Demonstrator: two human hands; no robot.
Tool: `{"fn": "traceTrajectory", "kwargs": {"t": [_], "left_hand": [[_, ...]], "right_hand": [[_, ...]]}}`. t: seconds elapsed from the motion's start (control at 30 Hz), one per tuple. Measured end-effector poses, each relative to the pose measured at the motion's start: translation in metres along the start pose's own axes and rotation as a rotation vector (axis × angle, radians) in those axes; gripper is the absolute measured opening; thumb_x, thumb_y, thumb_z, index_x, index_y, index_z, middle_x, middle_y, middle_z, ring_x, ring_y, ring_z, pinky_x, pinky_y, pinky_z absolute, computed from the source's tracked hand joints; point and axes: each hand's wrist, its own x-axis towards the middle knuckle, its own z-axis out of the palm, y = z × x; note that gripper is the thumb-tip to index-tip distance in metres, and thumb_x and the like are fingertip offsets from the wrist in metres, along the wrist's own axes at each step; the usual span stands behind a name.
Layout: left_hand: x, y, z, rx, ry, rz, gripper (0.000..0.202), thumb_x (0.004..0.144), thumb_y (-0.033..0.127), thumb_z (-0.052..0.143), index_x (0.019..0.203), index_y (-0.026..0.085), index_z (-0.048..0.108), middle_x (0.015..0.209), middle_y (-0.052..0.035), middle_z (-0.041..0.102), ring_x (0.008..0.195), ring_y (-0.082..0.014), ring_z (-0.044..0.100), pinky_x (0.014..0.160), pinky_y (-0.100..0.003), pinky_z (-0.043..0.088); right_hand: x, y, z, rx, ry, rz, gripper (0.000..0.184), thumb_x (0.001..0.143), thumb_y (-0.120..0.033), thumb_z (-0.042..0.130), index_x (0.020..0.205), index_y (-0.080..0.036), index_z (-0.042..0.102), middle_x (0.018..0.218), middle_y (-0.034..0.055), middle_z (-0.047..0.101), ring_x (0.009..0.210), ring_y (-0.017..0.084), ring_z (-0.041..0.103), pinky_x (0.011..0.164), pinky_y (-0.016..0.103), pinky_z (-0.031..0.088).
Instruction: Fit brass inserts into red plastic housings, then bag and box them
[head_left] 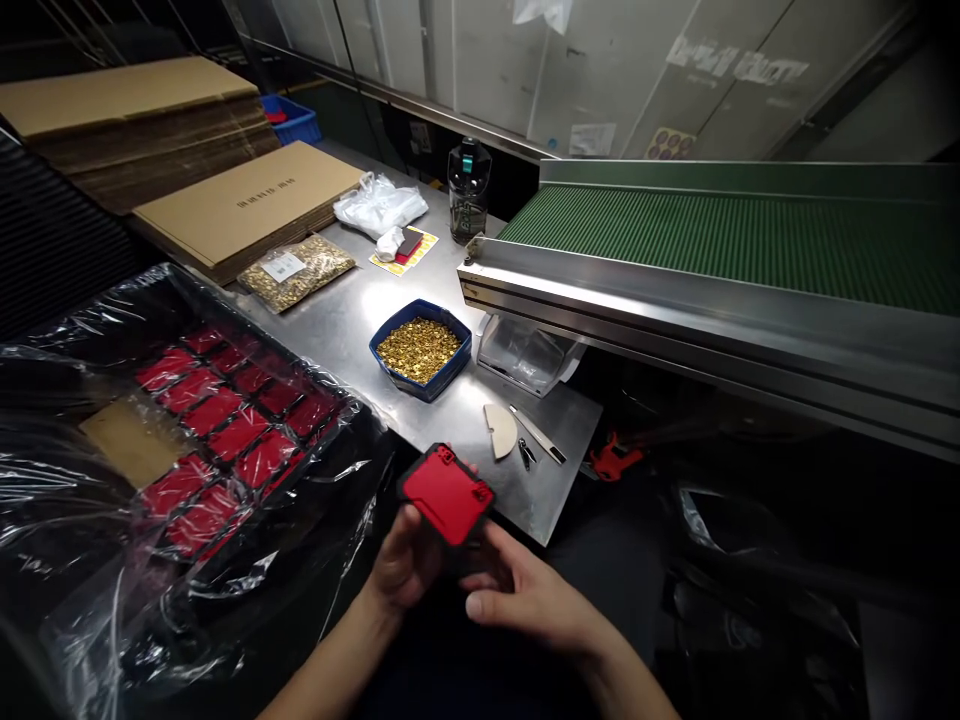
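Red and black, a flat case [448, 494] is held by the near edge of the worktop [352, 335], the left hand's [405, 565] fingers closed on it. Half-open, the right hand's [536, 595] fingers reach its corner.

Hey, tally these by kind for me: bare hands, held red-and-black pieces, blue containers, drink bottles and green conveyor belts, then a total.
Hands: 2, left hand and right hand
Held red-and-black piece: 1
Blue containers: 2, gold-filled tray and rear basket
Bottle: 1
Green conveyor belt: 1
Total: 7
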Motion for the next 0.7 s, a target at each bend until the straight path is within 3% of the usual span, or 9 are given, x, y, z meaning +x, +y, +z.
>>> {"fn": "traceTrajectory", "kwargs": {"t": [0.07, 0.13, 0.23, 0.33, 0.4, 0.5, 0.57, 0.7], "left_hand": [[-0.004, 0.019, -0.008, -0.037, -0.028, 0.019, 0.085, 0.084, 0.06, 0.072, 0.155, 0.028, 0.038, 0.139, -0.0102, 0.064, 0.131, -0.0334, 0.057, 0.113, -0.047, 0.044], [-0.013, 0.036, -0.014, 0.013, -0.046, -0.006, 0.085, 0.085, 0.054, 0.073, 0.156, 0.028, 0.035, 0.137, -0.0106, 0.065, 0.127, -0.0322, 0.061, 0.109, -0.044, 0.049], [-0.03, 0.045, -0.014, 0.178, -0.05, -0.128, 0.092, 0.084, 0.05, 0.076, 0.159, 0.028, 0.027, 0.137, -0.0148, 0.063, 0.118, -0.0352, 0.066, 0.096, -0.043, 0.056], [-0.046, 0.036, -0.004, 0.22, -0.069, -0.222, 0.09, 0.09, 0.058, 0.064, 0.161, 0.028, 0.016, 0.135, -0.0202, 0.063, 0.109, -0.0387, 0.07, 0.084, -0.043, 0.058], [-0.056, 0.027, 0.004, 0.156, -0.08, -0.261, 0.083, 0.096, 0.058, 0.055, 0.161, 0.026, 0.014, 0.135, -0.023, 0.062, 0.114, -0.0415, 0.067, 0.087, -0.045, 0.056], [-0.067, 0.019, 0.012, 0.025, -0.091, -0.332, 0.079, 0.095, 0.053, 0.055, 0.158, 0.017, 0.022, 0.138, -0.0257, 0.06, 0.131, -0.0447, 0.055, 0.108, -0.055, 0.042], [-0.072, 0.018, 0.015, -0.033, -0.073, -0.371, 0.077, 0.092, 0.049, 0.058, 0.155, 0.014, 0.031, 0.138, -0.0258, 0.061, 0.132, -0.0436, 0.055, 0.113, -0.056, 0.037], [-0.074, 0.018, 0.014, -0.007, 0.075, -0.403, 0.066, 0.089, 0.037, 0.062, 0.149, 0.016, 0.042, 0.135, -0.0237, 0.063, 0.111, -0.0352, 0.07, 0.097, -0.047, 0.051]], "right_hand": [[0.001, -0.01, -0.013, -0.456, 0.067, 0.083, 0.045, 0.084, -0.025, 0.074, 0.127, -0.03, 0.063, 0.121, 0.0008, 0.07, 0.105, 0.018, 0.068, 0.086, 0.027, 0.056], [0.015, -0.021, -0.028, -0.842, 0.29, 0.087, 0.022, 0.093, -0.023, 0.062, 0.114, -0.027, 0.068, 0.109, 0.0015, 0.072, 0.099, 0.018, 0.068, 0.088, 0.029, 0.054], [0.055, -0.034, -0.05, -1.056, 0.618, 0.062, 0.028, 0.101, -0.023, 0.047, 0.125, -0.018, 0.06, 0.129, 0.0154, 0.061, 0.123, 0.028, 0.056, 0.108, 0.045, 0.041], [0.1, -0.039, -0.062, -1.153, 0.768, 0.096, 0.036, 0.093, -0.022, 0.062, 0.127, -0.011, 0.057, 0.132, 0.0221, 0.055, 0.128, 0.037, 0.05, 0.107, 0.053, 0.039], [0.119, -0.04, -0.064, -1.178, 0.79, 0.112, 0.038, 0.086, -0.021, 0.071, 0.12, -0.011, 0.059, 0.128, 0.0183, 0.057, 0.124, 0.035, 0.052, 0.105, 0.053, 0.042], [0.122, -0.037, -0.061, -1.161, 0.744, 0.08, 0.023, 0.088, -0.022, 0.068, 0.109, -0.014, 0.062, 0.124, 0.014, 0.059, 0.121, 0.031, 0.054, 0.105, 0.047, 0.042], [0.104, -0.032, -0.057, -1.104, 0.667, 0.045, 0.018, 0.092, -0.027, 0.063, 0.106, -0.017, 0.062, 0.119, 0.0129, 0.062, 0.117, 0.029, 0.058, 0.101, 0.041, 0.044], [0.027, -0.015, -0.04, -0.891, 0.479, 0.039, 0.028, 0.105, -0.045, 0.038, 0.119, -0.025, 0.051, 0.098, 0.0036, 0.071, 0.088, 0.02, 0.07, 0.078, 0.029, 0.053]]}}
